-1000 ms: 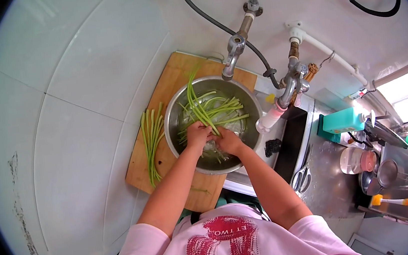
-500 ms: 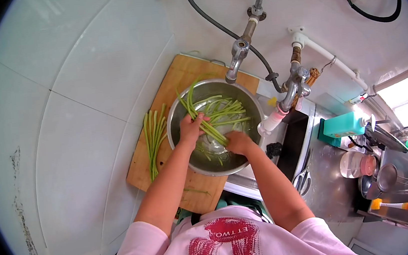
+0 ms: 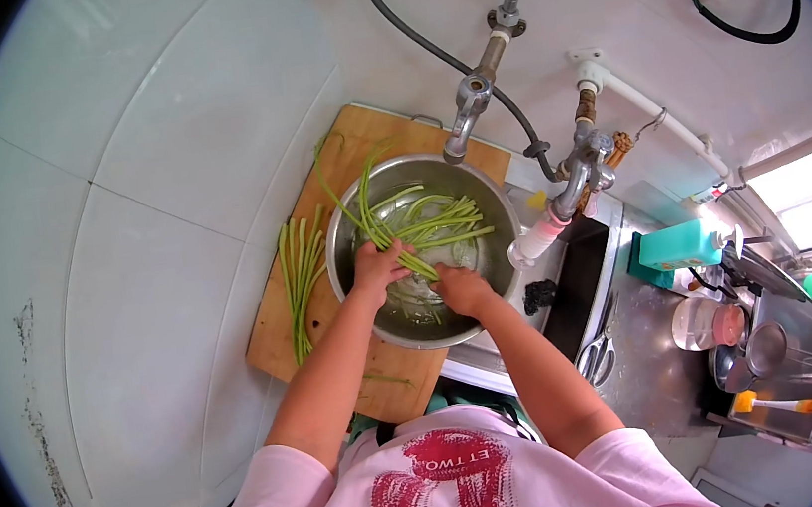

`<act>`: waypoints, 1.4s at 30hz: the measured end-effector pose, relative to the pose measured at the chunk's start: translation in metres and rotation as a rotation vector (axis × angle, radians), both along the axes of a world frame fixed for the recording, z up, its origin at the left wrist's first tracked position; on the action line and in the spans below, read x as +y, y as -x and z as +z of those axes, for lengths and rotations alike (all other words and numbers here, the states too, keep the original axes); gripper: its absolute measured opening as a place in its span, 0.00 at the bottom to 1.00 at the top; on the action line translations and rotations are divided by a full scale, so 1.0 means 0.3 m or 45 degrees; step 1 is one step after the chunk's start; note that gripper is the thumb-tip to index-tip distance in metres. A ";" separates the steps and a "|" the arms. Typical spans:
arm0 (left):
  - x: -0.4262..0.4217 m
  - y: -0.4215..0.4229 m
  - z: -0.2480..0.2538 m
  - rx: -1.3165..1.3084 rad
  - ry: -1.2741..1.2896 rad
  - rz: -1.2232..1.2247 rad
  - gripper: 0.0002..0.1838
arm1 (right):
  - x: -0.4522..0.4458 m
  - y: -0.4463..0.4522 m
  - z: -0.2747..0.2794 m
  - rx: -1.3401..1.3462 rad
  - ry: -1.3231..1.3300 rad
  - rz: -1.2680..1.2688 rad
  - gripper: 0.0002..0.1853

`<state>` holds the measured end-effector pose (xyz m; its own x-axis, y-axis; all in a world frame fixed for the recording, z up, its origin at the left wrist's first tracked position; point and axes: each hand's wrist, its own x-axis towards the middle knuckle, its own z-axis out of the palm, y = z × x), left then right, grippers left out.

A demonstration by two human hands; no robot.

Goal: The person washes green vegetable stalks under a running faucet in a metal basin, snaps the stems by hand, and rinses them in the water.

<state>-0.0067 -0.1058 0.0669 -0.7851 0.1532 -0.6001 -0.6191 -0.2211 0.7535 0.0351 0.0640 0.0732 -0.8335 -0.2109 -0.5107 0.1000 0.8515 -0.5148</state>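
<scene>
A bunch of long green stems (image 3: 381, 233) lies across a steel basin (image 3: 340, 271) that holds water. My left hand (image 3: 379, 265) is closed round the middle of the bunch, over the basin's left part. At the lower right end of the same bunch, my right hand (image 3: 460, 285) has its fingers closed on the stems. More loose green stems (image 3: 452, 216) rest inside the basin to the right. The basin stands on a wooden cutting board (image 3: 276, 343), where another pile of stems (image 3: 301, 275) lies to its left.
Two taps (image 3: 472, 106) (image 3: 585, 173) stick out from the wall above the basin. Right of it are a sink (image 3: 548, 267) with a dark scrubber (image 3: 539, 295), scissors (image 3: 596, 360), a teal bottle (image 3: 678, 246), a jar with a pink lid (image 3: 699, 322) and a strainer (image 3: 766, 348).
My left hand has moved down and left along the stems, away from my right hand. The bunch now leans further to the upper left, past the basin's rim.
</scene>
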 end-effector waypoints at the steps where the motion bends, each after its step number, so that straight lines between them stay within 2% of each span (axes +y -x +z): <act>1: -0.003 0.005 0.014 -0.003 -0.001 0.003 0.07 | 0.013 0.006 -0.002 -0.062 -0.045 0.008 0.18; 4: -0.023 0.028 0.028 0.101 0.090 0.167 0.07 | 0.049 0.035 0.046 -0.151 0.027 -0.023 0.19; 5: -0.039 0.037 0.020 0.168 0.125 0.199 0.07 | 0.045 0.033 0.092 -0.047 -0.044 -0.144 0.17; 7: -0.045 0.039 0.018 0.230 0.157 0.273 0.08 | 0.059 0.031 0.030 0.020 0.058 -0.077 0.17; 8: -0.044 0.034 0.021 0.228 0.158 0.276 0.08 | 0.067 0.027 -0.006 0.084 0.161 -0.013 0.18; 10: -0.036 0.021 0.016 0.226 0.274 0.170 0.10 | 0.076 0.030 0.001 0.009 0.144 -0.028 0.20; 13: -0.030 0.002 0.008 0.148 0.287 0.132 0.12 | 0.098 0.031 0.005 0.128 0.080 -0.207 0.22; 15: -0.032 0.008 0.021 0.189 0.271 0.197 0.12 | 0.126 0.039 0.001 0.067 0.507 -0.151 0.21; 16: -0.033 0.015 0.039 0.234 0.255 0.266 0.13 | 0.131 0.043 -0.001 0.066 0.505 -0.156 0.21; 18: -0.048 0.035 0.081 0.248 0.200 0.289 0.14 | 0.132 0.059 0.018 -0.468 1.459 -0.937 0.17; 22: -0.058 0.046 0.147 0.233 0.111 0.260 0.13 | 0.152 0.058 0.073 -0.591 1.628 -0.955 0.14; 27: -0.016 -0.011 0.129 0.144 -0.127 0.110 0.11 | 0.122 0.042 0.045 -0.601 1.682 -0.996 0.13; 29: 0.002 -0.036 0.115 0.123 -0.116 0.088 0.11 | 0.108 0.036 0.034 -0.617 1.725 -1.014 0.13; 32: 0.010 -0.043 0.100 0.108 -0.057 0.104 0.11 | 0.100 0.029 -0.014 -0.531 1.577 -1.041 0.10; 34: 0.008 -0.038 0.105 0.193 0.129 0.116 0.11 | 0.094 0.032 -0.066 -0.082 1.102 -0.838 0.09; 35: 0.007 -0.036 0.103 0.194 0.129 0.117 0.11 | 0.102 0.027 -0.087 -0.082 1.102 -0.838 0.09; 37: 0.004 -0.031 0.098 0.249 0.170 0.114 0.12 | 0.090 0.028 -0.002 -0.289 1.251 -1.088 0.08; 38: 0.002 -0.031 0.097 0.251 0.171 0.115 0.12 | 0.090 0.035 0.016 -0.289 1.253 -1.087 0.08; 40: 0.002 -0.033 0.102 0.305 0.248 0.070 0.12 | 0.093 0.048 0.037 -0.458 0.911 -0.983 0.10; 41: 0.002 -0.034 0.104 0.306 0.248 0.069 0.12 | 0.090 0.041 0.035 -0.457 0.911 -0.983 0.10; 42: 0.001 -0.034 0.106 0.345 0.290 0.052 0.12 | 0.084 0.029 0.028 -0.143 0.649 -0.797 0.13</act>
<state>0.0036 -0.1056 0.0986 -0.9233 0.0045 -0.3841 -0.3838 -0.0487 0.9221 0.0264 0.0892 0.0816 -0.8235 0.0477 -0.5654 0.5538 0.2845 -0.7826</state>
